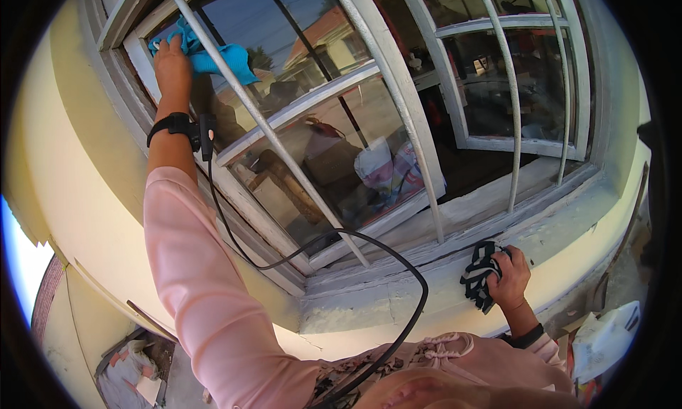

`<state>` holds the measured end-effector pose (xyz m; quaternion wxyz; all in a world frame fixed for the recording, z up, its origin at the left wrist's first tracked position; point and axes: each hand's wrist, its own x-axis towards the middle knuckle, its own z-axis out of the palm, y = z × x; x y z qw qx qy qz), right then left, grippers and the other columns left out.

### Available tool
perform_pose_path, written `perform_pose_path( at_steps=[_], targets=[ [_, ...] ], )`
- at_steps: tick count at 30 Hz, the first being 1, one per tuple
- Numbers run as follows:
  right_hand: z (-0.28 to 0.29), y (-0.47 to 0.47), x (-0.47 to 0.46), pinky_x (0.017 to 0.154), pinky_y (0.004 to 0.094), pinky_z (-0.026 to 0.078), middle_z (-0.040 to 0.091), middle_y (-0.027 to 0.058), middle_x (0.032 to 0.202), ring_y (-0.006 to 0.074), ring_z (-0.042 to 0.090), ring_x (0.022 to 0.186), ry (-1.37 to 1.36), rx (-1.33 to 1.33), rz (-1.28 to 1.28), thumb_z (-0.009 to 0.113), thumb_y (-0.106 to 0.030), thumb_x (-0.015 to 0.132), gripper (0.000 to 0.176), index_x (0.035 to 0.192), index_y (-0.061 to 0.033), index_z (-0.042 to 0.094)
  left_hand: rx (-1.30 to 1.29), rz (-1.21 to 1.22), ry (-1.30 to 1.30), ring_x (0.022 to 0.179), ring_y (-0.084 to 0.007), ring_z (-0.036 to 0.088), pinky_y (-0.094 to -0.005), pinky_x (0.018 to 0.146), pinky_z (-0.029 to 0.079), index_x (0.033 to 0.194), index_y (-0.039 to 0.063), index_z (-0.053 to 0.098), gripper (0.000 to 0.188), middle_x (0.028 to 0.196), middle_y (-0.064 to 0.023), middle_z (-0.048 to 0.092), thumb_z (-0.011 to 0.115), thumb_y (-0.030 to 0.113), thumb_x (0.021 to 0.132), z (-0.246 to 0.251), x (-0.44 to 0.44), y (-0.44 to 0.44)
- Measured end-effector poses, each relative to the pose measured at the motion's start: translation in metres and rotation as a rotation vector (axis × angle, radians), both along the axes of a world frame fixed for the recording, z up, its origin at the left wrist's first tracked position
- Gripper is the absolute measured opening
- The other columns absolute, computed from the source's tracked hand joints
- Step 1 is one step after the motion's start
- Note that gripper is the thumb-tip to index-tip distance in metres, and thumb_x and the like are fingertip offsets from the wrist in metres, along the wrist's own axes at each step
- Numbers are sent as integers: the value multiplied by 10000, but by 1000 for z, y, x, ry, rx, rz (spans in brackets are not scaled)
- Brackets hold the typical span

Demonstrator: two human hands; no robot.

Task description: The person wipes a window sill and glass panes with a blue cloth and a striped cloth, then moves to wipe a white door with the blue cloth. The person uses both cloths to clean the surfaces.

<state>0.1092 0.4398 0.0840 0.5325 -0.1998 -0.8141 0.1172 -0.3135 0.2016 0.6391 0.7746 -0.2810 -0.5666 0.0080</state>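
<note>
Reaching up at the left, my left hand (173, 68) grips a bright blue cloth (221, 62) against the upper glass pane (272, 30) of a white wooden window sash, behind a metal bar. The cloth's loose end hangs to the right past that bar. Down at the right, my right hand (512, 278) clutches a crumpled black-and-white striped cloth (481, 273) at the outer window sill (373, 302). A black device is strapped to my left wrist, and a black cable (410, 265) runs from it in a loop across the sill towards my body.
Silver-painted vertical bars (511, 105) stand across the window. At the right, another sash (522, 142) is swung inward. Plastic bags (381, 166) show through or in the lower pane. Below right is a white plastic bag (602, 339); below left, a heap of rubble and cloth (130, 377).
</note>
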Motion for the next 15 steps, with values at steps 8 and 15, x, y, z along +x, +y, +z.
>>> perform_pose_path(
  at_steps=[8,15],
  targets=[
    [2,-1,1,759,463,464,530,219,1017,414,538,873,-26,-21,4,573,-147,630,344,963,-61,595,-671,-288,-383,1182,-359,471,-411,983,407,1062,118,586,293,1287,-130,519,589,42,779,-84,14,13],
    [1,-2,1,760,465,465,533,220,1019,414,539,871,-4,-13,-6,574,-141,625,337,951,-61,597,-441,350,227,1129,-294,517,-405,893,429,1172,204,533,342,1301,-80,516,496,83,853,-19,32,-17]
  ],
)
